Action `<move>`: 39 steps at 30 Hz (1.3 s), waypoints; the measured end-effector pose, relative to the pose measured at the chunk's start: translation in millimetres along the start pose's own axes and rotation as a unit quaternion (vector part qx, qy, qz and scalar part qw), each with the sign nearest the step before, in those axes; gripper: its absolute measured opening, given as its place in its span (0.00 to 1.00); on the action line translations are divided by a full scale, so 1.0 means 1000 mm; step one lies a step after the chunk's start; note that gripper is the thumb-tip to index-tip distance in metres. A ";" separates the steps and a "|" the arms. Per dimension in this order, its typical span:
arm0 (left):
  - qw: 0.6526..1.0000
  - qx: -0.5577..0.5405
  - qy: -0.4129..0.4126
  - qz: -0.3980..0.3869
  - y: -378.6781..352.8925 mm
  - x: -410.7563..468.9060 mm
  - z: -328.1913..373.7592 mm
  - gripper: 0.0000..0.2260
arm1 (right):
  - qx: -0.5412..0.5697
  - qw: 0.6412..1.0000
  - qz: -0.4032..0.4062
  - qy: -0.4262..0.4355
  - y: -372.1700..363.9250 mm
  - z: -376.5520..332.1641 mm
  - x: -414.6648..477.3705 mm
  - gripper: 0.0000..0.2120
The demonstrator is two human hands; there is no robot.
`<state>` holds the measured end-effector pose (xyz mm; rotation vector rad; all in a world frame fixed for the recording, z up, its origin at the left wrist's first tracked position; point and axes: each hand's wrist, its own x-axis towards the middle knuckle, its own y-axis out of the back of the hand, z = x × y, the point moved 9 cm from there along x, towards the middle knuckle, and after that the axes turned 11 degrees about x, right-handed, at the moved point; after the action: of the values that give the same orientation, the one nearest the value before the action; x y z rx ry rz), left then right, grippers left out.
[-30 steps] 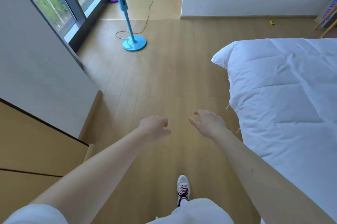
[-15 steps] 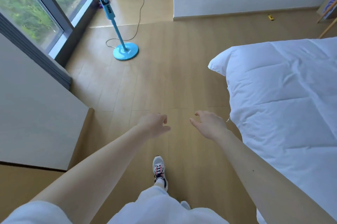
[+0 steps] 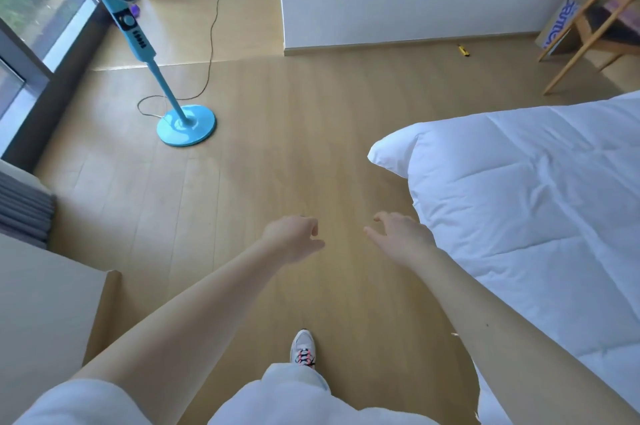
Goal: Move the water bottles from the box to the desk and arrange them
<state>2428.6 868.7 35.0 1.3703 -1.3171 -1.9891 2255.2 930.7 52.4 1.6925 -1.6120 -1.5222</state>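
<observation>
Water bottles: can't tell where they are from this view. A cardboard box (image 3: 559,25) w/ blue lettering stands on the floor (image 3: 277,165) against the far wall, top-right of view, partly behind a wooden chair (image 3: 606,25); its contents are hidden. Left grip (image 3: 294,237) is held out over the floor, fingers loosely curled, thumb out, holding nothing. Right grip (image 3: 401,237) is beside it, not touching, fingers slack & slightly spread, nothing in it, near the edge of the bed's white duvet (image 3: 519,217). Blue pedestal fan (image 3: 186,125) stands far left w/ cord trailing. One sneaker (image 3: 304,350) shows btwn the forearms. Small yellow item (image 3: 463,50) lies by the wall's base.
</observation>
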 end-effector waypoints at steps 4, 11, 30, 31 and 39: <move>1.000 0.006 -0.014 0.002 0.030 0.048 -0.024 0.16 | 0.006 1.000 0.002 -0.004 0.014 -0.024 0.049 0.24; 0.999 0.019 -0.029 -0.001 0.064 0.109 -0.041 0.16 | -0.002 1.000 0.001 -0.019 0.042 -0.034 0.112 0.24; 0.999 0.033 0.034 0.025 0.235 0.339 -0.027 0.16 | 0.009 0.998 -0.016 0.054 0.190 -0.025 0.382 0.23; 0.998 0.037 0.033 0.026 0.242 0.351 -0.022 0.16 | 0.010 0.998 -0.017 0.053 0.196 -0.021 0.395 0.23; 0.998 0.055 0.021 0.004 0.280 0.425 -0.014 0.16 | 0.029 0.998 -0.027 0.040 0.221 -0.002 0.463 0.23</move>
<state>2198.8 414.5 56.1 1.4448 -1.4296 -1.8969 2043.8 463.7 29.5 1.8176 -1.5953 -1.4264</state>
